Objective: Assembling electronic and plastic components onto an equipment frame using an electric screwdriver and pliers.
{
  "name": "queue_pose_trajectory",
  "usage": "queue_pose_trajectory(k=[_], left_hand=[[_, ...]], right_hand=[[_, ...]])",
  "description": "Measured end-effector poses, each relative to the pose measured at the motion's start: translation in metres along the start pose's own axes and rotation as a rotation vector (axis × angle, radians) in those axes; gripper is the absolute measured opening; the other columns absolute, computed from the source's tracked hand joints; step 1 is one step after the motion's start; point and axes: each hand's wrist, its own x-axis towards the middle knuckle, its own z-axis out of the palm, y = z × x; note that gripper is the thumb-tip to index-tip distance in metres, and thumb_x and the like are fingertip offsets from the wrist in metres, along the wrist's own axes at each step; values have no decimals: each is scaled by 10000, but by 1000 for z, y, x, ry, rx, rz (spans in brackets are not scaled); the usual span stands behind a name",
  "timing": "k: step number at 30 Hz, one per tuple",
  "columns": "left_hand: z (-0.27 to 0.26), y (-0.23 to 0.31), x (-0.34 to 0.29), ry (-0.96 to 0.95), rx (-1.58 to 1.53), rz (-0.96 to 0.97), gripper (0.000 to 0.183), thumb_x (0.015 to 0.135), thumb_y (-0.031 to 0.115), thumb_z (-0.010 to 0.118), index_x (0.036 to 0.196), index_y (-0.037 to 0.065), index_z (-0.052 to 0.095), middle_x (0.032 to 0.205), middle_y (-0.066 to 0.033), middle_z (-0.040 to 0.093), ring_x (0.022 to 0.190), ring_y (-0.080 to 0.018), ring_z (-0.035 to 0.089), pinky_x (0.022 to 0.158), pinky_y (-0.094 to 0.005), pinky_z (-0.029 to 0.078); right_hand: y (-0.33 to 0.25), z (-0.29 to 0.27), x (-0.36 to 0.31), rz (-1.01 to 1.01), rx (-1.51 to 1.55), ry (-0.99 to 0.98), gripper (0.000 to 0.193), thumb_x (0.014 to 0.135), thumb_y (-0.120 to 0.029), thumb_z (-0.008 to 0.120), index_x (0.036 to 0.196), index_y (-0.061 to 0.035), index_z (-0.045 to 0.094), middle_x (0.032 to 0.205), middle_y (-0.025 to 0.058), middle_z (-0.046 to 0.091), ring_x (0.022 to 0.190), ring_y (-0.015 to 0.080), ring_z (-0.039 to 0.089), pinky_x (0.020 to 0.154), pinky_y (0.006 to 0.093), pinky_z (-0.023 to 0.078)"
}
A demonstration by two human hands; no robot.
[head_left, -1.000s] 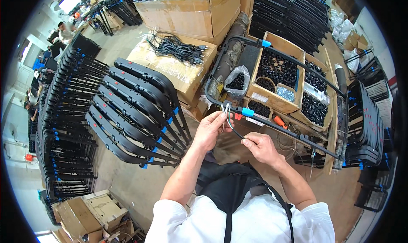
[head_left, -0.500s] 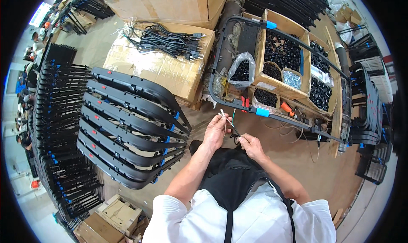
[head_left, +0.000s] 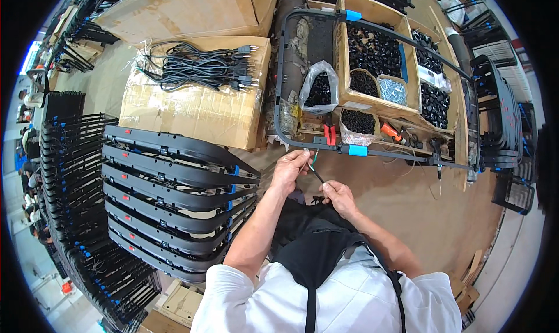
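Electrical cable (head_left: 316, 173) with black sheath (head_left: 319, 178), green lead (head_left: 315, 158); held near the near-left corner of black tubular frame (head_left: 381, 154). Left hand (head_left: 289, 170): fingers pinched, seemingly on lead tips. Right hand (head_left: 340, 198): fingers closed round sheath. Should handle light, flexible; grip by sheath.

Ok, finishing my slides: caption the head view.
Left hand pinching thin wires, right hand gripping black cable, beside a round-cornered black frame.

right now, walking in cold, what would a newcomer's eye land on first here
Probably the layered curved black frames at left, dotted red. Then the tangled black power cords on the cardboard box, upper left of centre. At centre, the left hand pinches thin wires leading from the black cable in the right hand.
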Motion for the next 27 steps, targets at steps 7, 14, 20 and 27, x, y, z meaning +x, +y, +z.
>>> queue_pose_trajectory(k=[7,14,20,27], left_hand=[[-1,17,2,-16,214,41,247,1058,285,693,1093,68,806,846,53,685,653,-41,491,581,-226,403],[9,-2,-5,14,240,161,275,1105,233,614,1190,16,761,1062,-13,745,972,-94,629,896,-278,499],[-10,-23,-1,424,628,532,315,1104,213,581,1316,0,674,1183,-86,718,1072,-143,640,955,-314,508],[-25,-40,-65,-77,423,195,470,1131,283,506,1488,-23,488,1360,-148,631,1216,-233,632,1095,-373,471]], right_hand=[[1,15,12,14,-33,-17,306,1117,-282,572,1058,-13,706,790,-22,557,707,92,546,667,268,511],[5,15,18,31,109,10,304,1115,-284,576,1041,-19,708,806,-2,593,724,106,572,721,289,554],[-21,32,25,45,153,-40,305,1119,-282,569,1071,-9,694,856,13,618,747,120,601,780,295,574],[-49,51,31,55,191,-56,323,1136,-302,534,1106,-23,695,937,20,667,899,116,649,822,292,557]])
